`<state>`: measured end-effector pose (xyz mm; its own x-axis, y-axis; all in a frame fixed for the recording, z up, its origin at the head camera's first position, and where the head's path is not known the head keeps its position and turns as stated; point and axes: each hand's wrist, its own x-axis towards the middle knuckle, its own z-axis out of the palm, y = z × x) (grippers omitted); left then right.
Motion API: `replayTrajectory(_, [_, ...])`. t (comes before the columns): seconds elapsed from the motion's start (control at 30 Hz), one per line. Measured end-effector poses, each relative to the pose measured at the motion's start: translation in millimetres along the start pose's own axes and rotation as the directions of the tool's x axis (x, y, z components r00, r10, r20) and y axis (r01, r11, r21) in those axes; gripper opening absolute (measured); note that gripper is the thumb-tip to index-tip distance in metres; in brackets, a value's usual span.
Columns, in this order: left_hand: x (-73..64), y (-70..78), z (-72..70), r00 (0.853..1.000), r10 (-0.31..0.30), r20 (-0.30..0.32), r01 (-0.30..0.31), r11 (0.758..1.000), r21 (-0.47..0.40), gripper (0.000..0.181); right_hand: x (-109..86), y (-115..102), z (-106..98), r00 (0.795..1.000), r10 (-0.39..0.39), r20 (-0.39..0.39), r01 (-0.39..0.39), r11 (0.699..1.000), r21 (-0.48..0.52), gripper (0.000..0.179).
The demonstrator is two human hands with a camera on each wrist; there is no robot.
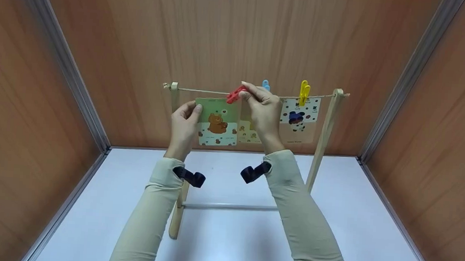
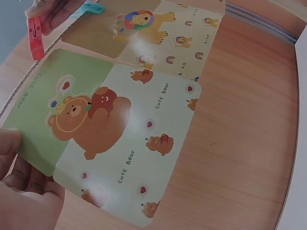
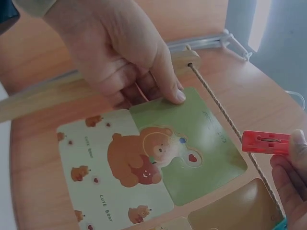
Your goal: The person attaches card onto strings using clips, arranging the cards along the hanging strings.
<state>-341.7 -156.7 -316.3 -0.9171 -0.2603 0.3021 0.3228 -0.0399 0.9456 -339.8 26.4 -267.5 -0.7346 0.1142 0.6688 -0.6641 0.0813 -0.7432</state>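
My left hand (image 1: 184, 123) pinches the upper left edge of a green and white bear card (image 1: 218, 123), thumb in front and fingers behind. The card hangs just below the string (image 1: 202, 91). In my right hand (image 1: 266, 110) a red clothespin (image 1: 235, 94) is pinched between thumb and fingers, its tip by the card's upper right corner and the string. The right wrist view shows the red clothespin (image 3: 265, 143) lying across the string, beside the bear card (image 3: 148, 155). Whether its jaws grip anything, I cannot tell.
Behind my right hand hangs a lion card (image 2: 158, 33) under a blue clothespin (image 1: 265, 85). Further right, a yellow clothespin (image 1: 304, 93) holds a dotted card (image 1: 298, 123). Wooden posts (image 1: 322, 141) carry the string, joined low by a bar (image 1: 231, 206) above the white surface.
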Motion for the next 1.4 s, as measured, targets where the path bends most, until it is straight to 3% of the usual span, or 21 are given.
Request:
replayTrajectory(0.3, [1.3,3.1,3.3,1.000,0.004,-0.012,-0.004,1.000,0.009,0.028,2.9,-2.4,5.4,0.999,-0.016,-0.027,0.012,0.992,-0.122,0.028])
replayTrajectory(0.57, [2.1,6.5,3.6,1.000,0.023,-0.002,-0.023,0.999,0.040,0.027,7.2,-2.8,11.8,0.999,-0.036,-0.011,0.036,0.999,-0.027,0.028])
replayTrajectory(0.83, [3.2,8.0,2.8,0.999,0.044,0.020,-0.045,0.998,0.039,0.029,11.0,-5.1,19.8,0.998,-0.066,-0.015,0.065,0.997,-0.049,0.027])
replayTrajectory(1.07, [6.9,9.0,3.9,1.000,0.031,-0.002,-0.031,0.999,0.032,0.028,13.1,-6.9,29.3,0.999,-0.041,0.020,0.041,0.999,-0.012,0.027])
replayTrajectory(1.4, [6.9,11.7,5.8,0.999,0.047,0.027,-0.047,0.999,0.004,0.028,14.8,-7.6,37.0,0.998,-0.049,0.039,0.051,0.997,-0.063,0.025])
